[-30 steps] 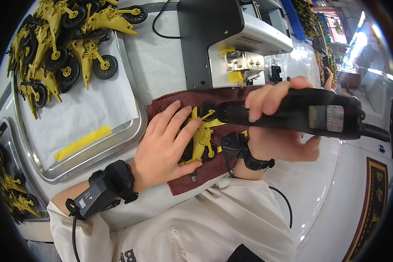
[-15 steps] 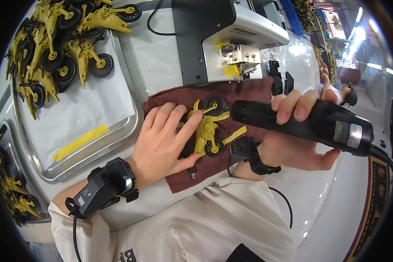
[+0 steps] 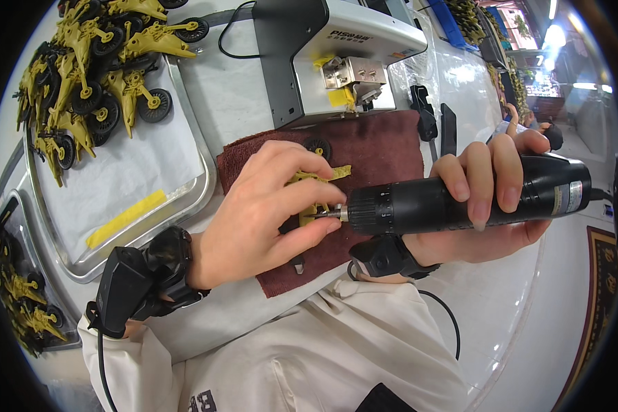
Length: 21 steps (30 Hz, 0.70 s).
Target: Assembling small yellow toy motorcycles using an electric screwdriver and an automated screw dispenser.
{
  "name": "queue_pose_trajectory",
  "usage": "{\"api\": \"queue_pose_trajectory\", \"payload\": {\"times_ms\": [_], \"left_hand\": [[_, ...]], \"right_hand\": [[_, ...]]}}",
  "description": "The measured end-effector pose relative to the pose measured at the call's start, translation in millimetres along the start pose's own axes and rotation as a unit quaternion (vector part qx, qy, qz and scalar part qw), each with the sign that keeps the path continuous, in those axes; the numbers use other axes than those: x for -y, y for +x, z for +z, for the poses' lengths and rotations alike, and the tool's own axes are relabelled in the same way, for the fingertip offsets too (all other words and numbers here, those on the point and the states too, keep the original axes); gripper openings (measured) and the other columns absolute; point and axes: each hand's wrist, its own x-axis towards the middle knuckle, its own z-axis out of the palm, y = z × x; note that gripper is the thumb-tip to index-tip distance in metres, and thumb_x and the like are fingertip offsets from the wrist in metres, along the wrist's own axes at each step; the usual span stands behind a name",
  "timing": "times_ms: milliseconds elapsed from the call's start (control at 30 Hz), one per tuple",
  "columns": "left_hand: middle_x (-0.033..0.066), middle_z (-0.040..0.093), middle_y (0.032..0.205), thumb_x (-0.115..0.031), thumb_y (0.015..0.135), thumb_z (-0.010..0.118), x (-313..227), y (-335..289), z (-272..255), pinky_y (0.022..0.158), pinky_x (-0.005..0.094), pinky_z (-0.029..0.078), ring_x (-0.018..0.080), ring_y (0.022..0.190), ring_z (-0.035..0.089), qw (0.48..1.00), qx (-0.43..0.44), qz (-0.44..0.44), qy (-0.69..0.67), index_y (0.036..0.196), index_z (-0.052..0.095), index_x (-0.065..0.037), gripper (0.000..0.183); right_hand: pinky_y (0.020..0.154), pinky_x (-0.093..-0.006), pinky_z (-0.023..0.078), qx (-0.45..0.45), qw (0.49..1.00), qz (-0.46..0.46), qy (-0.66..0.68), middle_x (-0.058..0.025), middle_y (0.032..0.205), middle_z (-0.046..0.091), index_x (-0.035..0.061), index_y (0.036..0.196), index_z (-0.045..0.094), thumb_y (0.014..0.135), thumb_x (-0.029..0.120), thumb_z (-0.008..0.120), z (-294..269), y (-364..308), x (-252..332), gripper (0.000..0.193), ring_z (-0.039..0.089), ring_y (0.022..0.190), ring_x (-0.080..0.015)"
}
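Note:
My right hand wraps round a black electric screwdriver, lying nearly level and aimed left. The thumb and forefinger of my left hand pinch the metal bit at its front end. Beneath that hand, a yellow toy motorcycle with black wheels rests on a dark red cloth. My fingers cover most of the toy, so I cannot tell whether the bit touches it. A small metal piece is on the cloth near my left thumb.
Many yellow toy motorcycles are heaped on a paper-lined metal tray at left; another tray holds more. Behind the cloth stands a grey and black machine. Black parts lie beside it. A person is at far right.
The screwdriver has turned so its front end faces my left hand. My left fingers have left the toy's side and closed on the bit. The view has shifted slightly.

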Motion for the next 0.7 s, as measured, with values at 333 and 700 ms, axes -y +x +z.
{"api": "queue_pose_trajectory", "payload": {"times_ms": [333, 700], "left_hand": [[0.005, 0.058, 0.089, -0.008, 0.065, 0.075, -1.5, -9.8, 7.1, 0.078, 0.0384, 0.044, 0.0264, 0.09, 0.054, 1.0, -0.025, -0.001, -0.017, 0.081, 0.063, -0.005, 0.02], [0.0065, 0.061, 0.073, -0.003, 0.069, 0.075, 0.7, -18.9, -1.3, 0.065, 0.0315, 0.044, 0.021, 0.07, 0.055, 0.995, 0.004, -0.074, -0.065, 0.081, 0.068, -0.001, 0.014]], "right_hand": [[0.068, -0.0328, 0.042, 0.01, 0.999, 0.038, 0.019, -0.0023, 0.077, 0.048, 0.0074, 0.119, 0.044, 0.088, 0.031, 0.05, -7.5, -5.1, 2.7, 0.04, 0.049, 0.06, -0.0137], [0.068, -0.0373, 0.039, -0.002, 0.998, -0.007, 0.069, -0.0063, 0.084, 0.051, 0.0072, 0.131, 0.039, 0.088, 0.039, 0.051, -17.2, -12.2, 7.7, 0.055, 0.05, 0.063, -0.0205]]}}
